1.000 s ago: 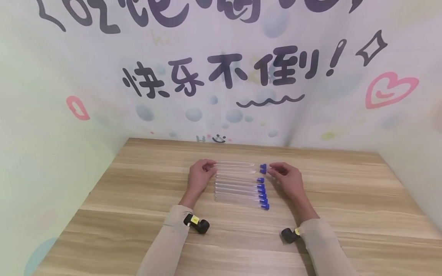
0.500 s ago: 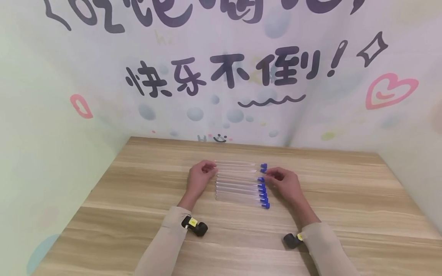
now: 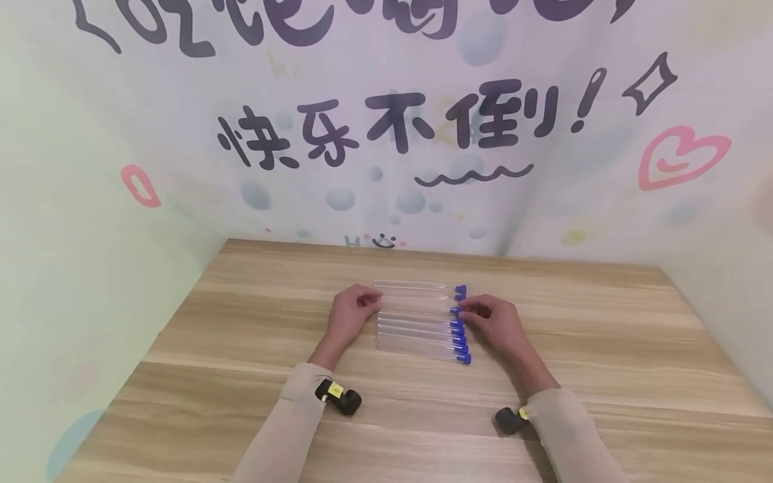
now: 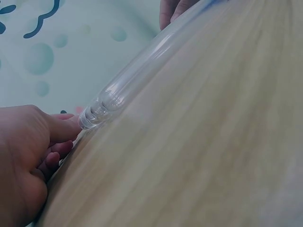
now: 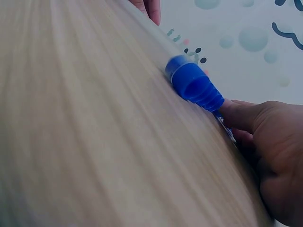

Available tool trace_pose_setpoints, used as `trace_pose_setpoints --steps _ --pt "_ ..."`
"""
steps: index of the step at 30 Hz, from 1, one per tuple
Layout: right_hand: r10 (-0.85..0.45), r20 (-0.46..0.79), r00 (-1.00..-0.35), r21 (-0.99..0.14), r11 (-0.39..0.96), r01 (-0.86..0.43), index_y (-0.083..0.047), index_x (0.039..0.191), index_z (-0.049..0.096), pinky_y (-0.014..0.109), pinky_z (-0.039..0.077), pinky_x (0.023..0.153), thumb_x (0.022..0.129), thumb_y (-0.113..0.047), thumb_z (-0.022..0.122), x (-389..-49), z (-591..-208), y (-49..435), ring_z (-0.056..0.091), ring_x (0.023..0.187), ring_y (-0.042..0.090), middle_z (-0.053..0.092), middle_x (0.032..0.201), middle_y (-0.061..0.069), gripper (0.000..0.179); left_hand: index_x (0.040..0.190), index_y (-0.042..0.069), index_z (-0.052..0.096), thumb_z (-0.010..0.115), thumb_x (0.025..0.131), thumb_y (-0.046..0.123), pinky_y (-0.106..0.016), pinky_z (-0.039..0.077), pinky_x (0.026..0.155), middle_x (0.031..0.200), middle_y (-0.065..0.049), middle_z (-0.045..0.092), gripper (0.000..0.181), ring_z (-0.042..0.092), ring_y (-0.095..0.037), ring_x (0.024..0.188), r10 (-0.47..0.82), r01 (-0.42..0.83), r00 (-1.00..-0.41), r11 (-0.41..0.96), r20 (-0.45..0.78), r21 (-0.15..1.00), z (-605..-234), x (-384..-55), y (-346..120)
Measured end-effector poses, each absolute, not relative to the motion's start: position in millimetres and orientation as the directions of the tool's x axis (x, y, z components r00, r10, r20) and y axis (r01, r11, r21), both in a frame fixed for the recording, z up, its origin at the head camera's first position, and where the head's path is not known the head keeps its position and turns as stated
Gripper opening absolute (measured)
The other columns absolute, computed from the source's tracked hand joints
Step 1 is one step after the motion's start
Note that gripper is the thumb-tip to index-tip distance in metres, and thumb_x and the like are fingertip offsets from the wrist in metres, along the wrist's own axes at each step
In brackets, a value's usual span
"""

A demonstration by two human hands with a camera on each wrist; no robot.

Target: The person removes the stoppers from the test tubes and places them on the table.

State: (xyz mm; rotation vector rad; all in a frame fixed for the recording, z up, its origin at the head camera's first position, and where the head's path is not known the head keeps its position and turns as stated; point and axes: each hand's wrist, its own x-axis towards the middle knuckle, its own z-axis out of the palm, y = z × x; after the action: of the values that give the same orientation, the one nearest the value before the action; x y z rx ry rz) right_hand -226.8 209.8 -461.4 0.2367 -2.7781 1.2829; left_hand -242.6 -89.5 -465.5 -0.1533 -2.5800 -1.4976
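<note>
Several clear test tubes with blue caps lie side by side, crosswise on the wooden table; the near capped tube (image 3: 417, 352) shows plainly in the head view. My left hand (image 3: 354, 312) has its thumb and fingertips at the rounded end of the third tube from the back, and in the left wrist view the thumb meets the glass ends (image 4: 97, 113). At the opposite end my right hand (image 3: 494, 319) pinches that tube's blue cap (image 3: 455, 310). In the right wrist view nearer blue caps (image 5: 191, 82) partly hide the pinched one.
Behind the hands lie two tubes (image 3: 410, 286), their blue caps (image 3: 461, 289) standing slightly apart from the glass. A printed cloth (image 3: 386, 201) hangs along the table's (image 3: 241, 282) back edge. Each wrist wears a small black camera (image 3: 341, 397).
My right hand has come toward me, from beside the far caps to the third tube's cap. My left hand has shifted slightly nearer along the rounded ends. That tube has edged away from the near row.
</note>
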Motion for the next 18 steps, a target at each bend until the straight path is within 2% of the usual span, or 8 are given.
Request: trace_pose_setpoints --steps 10,18 --pt "-0.138 0.158 -0.978 -0.708 0.674 -0.209 -0.014 0.104 0.071 0.024 0.046 0.066 0.085 -0.016 0.072 -228.6 -461.5 209.9 0.054 0.077 0.016 0.067 0.09 0.002 0.019 0.097 0.013 0.073 0.074 0.081 0.009 -0.027 0.049 0.07 0.087 -0.001 0.067 0.017 0.057 -0.013 0.078 0.023 0.169 -0.983 0.527 0.184 0.833 -465.4 -242.1 -88.2" --pt "-0.146 0.172 -0.974 -0.705 0.672 -0.225 -0.014 0.104 0.071 0.027 0.048 0.072 0.086 -0.016 0.07 -227.4 -460.9 209.4 0.058 0.082 0.016 0.069 0.094 0.002 0.017 0.095 0.013 0.073 0.075 0.08 0.01 -0.028 0.049 0.071 0.087 -0.001 0.069 0.015 0.059 -0.013 0.078 0.046 0.198 -0.978 0.522 0.204 0.829 -463.0 -241.0 -87.5"
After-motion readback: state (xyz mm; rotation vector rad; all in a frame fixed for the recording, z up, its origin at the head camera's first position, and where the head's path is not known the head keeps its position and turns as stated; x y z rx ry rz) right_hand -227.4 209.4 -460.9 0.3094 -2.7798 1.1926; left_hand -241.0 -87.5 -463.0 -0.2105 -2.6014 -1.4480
